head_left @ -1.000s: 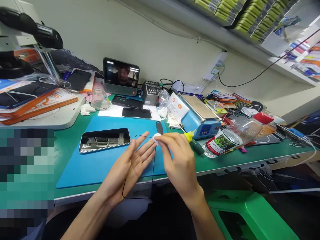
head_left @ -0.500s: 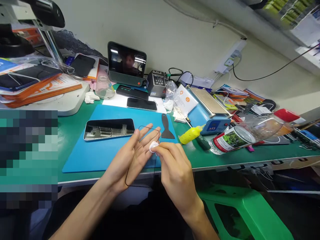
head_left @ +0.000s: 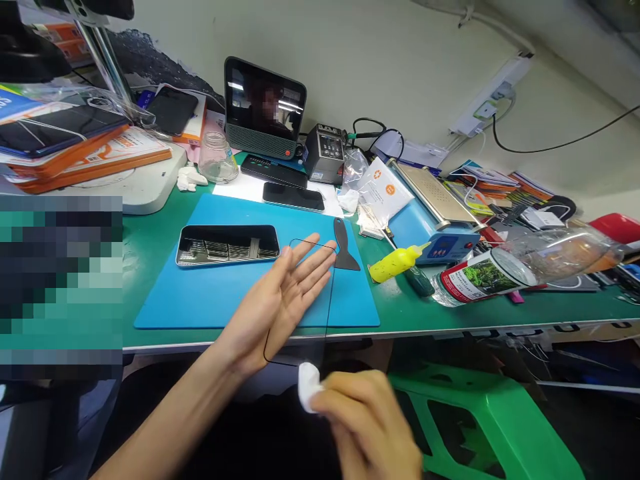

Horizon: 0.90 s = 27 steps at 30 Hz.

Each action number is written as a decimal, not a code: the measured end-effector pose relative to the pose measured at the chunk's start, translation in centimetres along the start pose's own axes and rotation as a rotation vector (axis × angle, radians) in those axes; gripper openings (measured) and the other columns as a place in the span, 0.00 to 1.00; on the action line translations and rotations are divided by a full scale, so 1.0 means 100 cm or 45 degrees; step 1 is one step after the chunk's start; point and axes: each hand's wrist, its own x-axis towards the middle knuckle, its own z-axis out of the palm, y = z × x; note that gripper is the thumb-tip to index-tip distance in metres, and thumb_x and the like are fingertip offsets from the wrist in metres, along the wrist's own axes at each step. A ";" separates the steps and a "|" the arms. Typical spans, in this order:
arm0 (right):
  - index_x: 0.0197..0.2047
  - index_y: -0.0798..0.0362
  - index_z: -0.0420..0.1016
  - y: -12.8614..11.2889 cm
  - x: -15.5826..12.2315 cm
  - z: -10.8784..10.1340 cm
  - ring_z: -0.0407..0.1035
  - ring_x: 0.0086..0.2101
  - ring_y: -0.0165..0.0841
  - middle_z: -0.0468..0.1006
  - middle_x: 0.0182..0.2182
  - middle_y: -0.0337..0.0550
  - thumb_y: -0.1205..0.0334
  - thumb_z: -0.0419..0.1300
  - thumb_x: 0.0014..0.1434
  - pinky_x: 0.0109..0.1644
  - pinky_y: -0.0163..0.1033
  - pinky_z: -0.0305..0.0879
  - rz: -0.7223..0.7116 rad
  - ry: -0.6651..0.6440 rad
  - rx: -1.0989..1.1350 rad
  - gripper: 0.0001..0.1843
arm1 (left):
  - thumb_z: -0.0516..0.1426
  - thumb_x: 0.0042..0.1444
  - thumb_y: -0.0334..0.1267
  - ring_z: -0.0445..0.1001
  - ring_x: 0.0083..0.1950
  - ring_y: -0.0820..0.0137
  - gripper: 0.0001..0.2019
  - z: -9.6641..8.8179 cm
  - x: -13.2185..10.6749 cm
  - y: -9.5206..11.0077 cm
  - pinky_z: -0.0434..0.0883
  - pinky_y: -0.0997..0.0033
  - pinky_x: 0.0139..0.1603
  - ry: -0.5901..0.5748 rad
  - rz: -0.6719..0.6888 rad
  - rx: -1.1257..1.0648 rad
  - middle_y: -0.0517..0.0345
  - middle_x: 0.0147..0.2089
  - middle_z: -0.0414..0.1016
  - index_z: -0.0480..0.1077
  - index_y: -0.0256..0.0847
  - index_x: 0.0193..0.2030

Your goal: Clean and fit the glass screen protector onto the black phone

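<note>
Right hand [head_left: 370, 417], pinching white pad [head_left: 309, 388], has moved to near edge of clear panel [head_left: 311, 348], which left hand [head_left: 277, 297] holds, fingers outstretched, and could drop if thumb slackens.

Mat [head_left: 200, 300] on worktop [head_left: 410, 307]: phone [head_left: 229, 246] at left, scraper [head_left: 345, 247] at right, panel [head_left: 317, 327] over left hand [head_left: 287, 293] between, nearer front edge. Behind mat, second phone [head_left: 293, 197] on paper [head_left: 330, 200], display [head_left: 265, 107] beyond. Rightward: squeeze bottle [head_left: 395, 265], large bottle [head_left: 487, 277].
</note>
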 end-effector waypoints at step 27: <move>0.56 0.44 0.84 0.041 -0.002 -0.045 0.84 0.45 0.36 0.85 0.46 0.45 0.69 0.63 0.73 0.44 0.35 0.83 0.344 0.266 0.019 0.14 | 0.49 0.81 0.52 0.80 0.72 0.52 0.32 -0.009 0.004 0.002 0.73 0.42 0.75 -0.107 -0.066 -0.138 0.42 0.79 0.71 0.48 0.57 0.87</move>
